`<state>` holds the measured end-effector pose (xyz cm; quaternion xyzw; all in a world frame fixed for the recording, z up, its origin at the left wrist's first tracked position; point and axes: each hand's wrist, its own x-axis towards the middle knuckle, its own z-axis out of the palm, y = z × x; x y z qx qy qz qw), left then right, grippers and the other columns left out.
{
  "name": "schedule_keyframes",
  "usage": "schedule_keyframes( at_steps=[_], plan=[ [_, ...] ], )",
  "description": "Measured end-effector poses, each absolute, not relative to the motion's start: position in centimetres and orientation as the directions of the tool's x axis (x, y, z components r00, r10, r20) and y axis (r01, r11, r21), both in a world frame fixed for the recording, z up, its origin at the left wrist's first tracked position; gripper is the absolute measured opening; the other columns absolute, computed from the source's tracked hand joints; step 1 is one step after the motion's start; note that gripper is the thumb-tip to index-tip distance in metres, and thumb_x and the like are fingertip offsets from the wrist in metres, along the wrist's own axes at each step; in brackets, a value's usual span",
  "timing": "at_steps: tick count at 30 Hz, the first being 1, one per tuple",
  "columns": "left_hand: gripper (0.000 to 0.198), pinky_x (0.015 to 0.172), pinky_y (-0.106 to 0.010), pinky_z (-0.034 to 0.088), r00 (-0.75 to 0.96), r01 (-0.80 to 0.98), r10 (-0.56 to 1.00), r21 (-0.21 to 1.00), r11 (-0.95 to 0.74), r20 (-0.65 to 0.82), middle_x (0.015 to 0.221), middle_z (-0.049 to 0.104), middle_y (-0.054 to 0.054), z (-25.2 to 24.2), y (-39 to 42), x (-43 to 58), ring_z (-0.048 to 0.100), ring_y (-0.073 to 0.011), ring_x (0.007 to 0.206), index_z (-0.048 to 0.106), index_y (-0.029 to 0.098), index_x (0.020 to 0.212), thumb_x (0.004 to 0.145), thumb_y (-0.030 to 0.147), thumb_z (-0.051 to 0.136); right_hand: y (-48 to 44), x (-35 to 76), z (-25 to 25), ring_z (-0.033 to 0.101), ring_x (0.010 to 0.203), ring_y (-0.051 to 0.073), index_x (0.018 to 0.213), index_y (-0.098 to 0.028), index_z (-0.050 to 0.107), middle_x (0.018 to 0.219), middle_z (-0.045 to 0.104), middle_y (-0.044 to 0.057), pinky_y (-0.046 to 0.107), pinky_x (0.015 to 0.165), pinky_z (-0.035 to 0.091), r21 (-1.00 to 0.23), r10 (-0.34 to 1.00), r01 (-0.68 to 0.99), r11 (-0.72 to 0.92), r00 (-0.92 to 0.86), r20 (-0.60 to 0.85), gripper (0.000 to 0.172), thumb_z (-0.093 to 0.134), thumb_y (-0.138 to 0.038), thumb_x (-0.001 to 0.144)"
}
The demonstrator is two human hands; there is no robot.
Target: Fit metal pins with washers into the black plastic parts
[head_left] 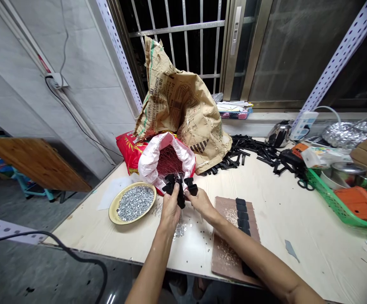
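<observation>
Just in front of the red-filled sack, my left hand (170, 210) is closed round black plastic parts (180, 196), thumb on top. Close beside it, my right hand (201, 203) grips another black plastic piece (191, 186) with a blocky end. Their exact kind is too small to make out. Behind both hands, a white-lined sack (145, 162) stands with its mouth rolled back, full of thin dark red strands (170, 160). On the left is a yellow bowl (115, 217) of small shiny metal pieces (135, 202). Some loose metal pieces (180, 230) lie below my hands.
A brown board (221, 253) with a row of black blocks (242, 215) lies under my right forearm. A large paper sack (199, 109) and a pile of black plastic parts (249, 145) are at the back. A green basket (325, 202) stands right, near scissors (305, 185).
</observation>
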<state>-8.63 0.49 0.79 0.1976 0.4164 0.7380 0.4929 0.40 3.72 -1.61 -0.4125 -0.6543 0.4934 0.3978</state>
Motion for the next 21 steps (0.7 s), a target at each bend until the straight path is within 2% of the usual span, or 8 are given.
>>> schedule_keyframes(
  at_steps=[4, 6, 7, 9, 11, 13, 18, 21],
  plan=[
    [0.054, 0.100, -0.030, 0.041, -0.330, -0.515, 0.940, 0.850, -0.108, -0.081, 0.112, 0.068, -0.008, 1.0, 0.3, -8.5, 0.058, -0.0209, 0.113, 0.064, 0.016, 0.107, 0.058, 0.030, 0.082, 3.6, 1.0, -1.2, 0.059, 0.092, 0.021, 0.117, -0.020, 0.053, 0.105, 0.064, 0.005, 0.034, 0.083, 0.047, -0.960, 0.879, 0.057, 0.275, -0.419, 0.227, 0.040, 0.052, -0.022, 0.077],
    [0.053, 0.101, -0.031, 0.040, -0.340, -0.521, 0.935, 0.848, -0.096, -0.103, 0.110, 0.069, -0.008, 1.0, 0.4, -8.3, 0.058, -0.0210, 0.111, 0.066, 0.015, 0.104, 0.056, 0.027, 0.084, 3.4, 1.0, -1.0, 0.057, 0.096, 0.019, 0.116, -0.020, 0.054, 0.107, 0.063, 0.004, 0.032, 0.089, 0.044, -0.959, 0.851, -0.054, 0.278, -0.450, 0.272, 0.045, 0.054, -0.016, 0.071],
    [0.052, 0.099, -0.033, 0.041, -0.354, -0.531, 0.928, 0.842, -0.095, -0.119, 0.107, 0.070, -0.008, 1.0, 0.4, -8.3, 0.060, -0.0215, 0.108, 0.066, 0.015, 0.102, 0.056, 0.028, 0.084, 3.4, 0.9, -0.9, 0.057, 0.093, 0.018, 0.111, -0.020, 0.056, 0.102, 0.063, 0.003, 0.031, 0.087, 0.045, -0.971, 0.859, -0.113, 0.211, -0.453, 0.239, 0.044, 0.056, -0.014, 0.068],
    [0.048, 0.095, -0.035, 0.045, -0.367, -0.523, 0.918, 0.850, -0.067, -0.153, 0.097, 0.072, -0.009, 1.0, 0.5, -8.3, 0.064, -0.0227, 0.099, 0.067, 0.013, 0.097, 0.055, 0.031, 0.084, 3.3, 0.7, -0.8, 0.057, 0.076, 0.015, 0.099, -0.018, 0.058, 0.082, 0.062, 0.000, 0.028, 0.075, 0.048, -0.979, 0.893, -0.203, -0.026, -0.446, 0.069, 0.035, 0.058, -0.013, 0.064],
    [0.046, 0.088, -0.035, 0.048, -0.352, -0.465, 0.918, 0.885, -0.003, -0.182, 0.086, 0.072, -0.009, 1.0, 0.5, -8.4, 0.067, -0.0227, 0.088, 0.068, 0.011, 0.092, 0.055, 0.032, 0.084, 3.4, 0.7, -1.0, 0.053, 0.059, 0.012, 0.088, -0.016, 0.057, 0.065, 0.057, -0.003, 0.025, 0.060, 0.047, -0.930, 0.881, -0.251, -0.270, -0.454, -0.133, 0.023, 0.061, -0.015, 0.065],
    [0.045, 0.082, -0.033, 0.050, -0.331, -0.423, 0.920, 0.905, 0.052, -0.208, 0.079, 0.072, -0.008, 0.9, 0.5, -8.5, 0.067, -0.0217, 0.081, 0.068, 0.010, 0.088, 0.053, 0.032, 0.085, 3.6, 0.8, -1.1, 0.051, 0.052, 0.012, 0.082, -0.016, 0.055, 0.059, 0.055, -0.004, 0.025, 0.053, 0.046, -0.875, 0.836, -0.263, -0.407, -0.492, -0.241, 0.020, 0.065, -0.018, 0.065],
    [0.050, 0.087, -0.033, 0.047, -0.237, -0.439, 0.950, 0.895, 0.081, -0.202, 0.088, 0.071, -0.010, 0.9, 0.7, -8.0, 0.065, -0.0217, 0.088, 0.064, 0.011, 0.097, 0.061, 0.042, 0.079, 4.6, 1.3, -0.8, 0.059, 0.059, 0.016, 0.089, -0.016, 0.057, 0.065, 0.062, 0.001, 0.029, 0.057, 0.051, -0.754, 0.773, -0.349, -0.556, -0.552, -0.314, 0.027, 0.067, -0.036, 0.074],
    [0.053, 0.091, -0.037, 0.045, -0.197, -0.207, 0.978, 0.978, 0.029, -0.071, 0.100, 0.067, -0.011, 0.8, 1.1, -7.4, 0.061, -0.0244, 0.099, 0.060, 0.012, 0.106, 0.066, 0.043, 0.074, 5.1, 1.7, -0.3, 0.063, 0.071, 0.018, 0.089, -0.015, 0.059, 0.073, 0.066, 0.004, 0.031, 0.066, 0.053, -0.599, 0.725, -0.455, -0.659, -0.597, -0.344, 0.034, 0.064, -0.047, 0.078]
  ],
)
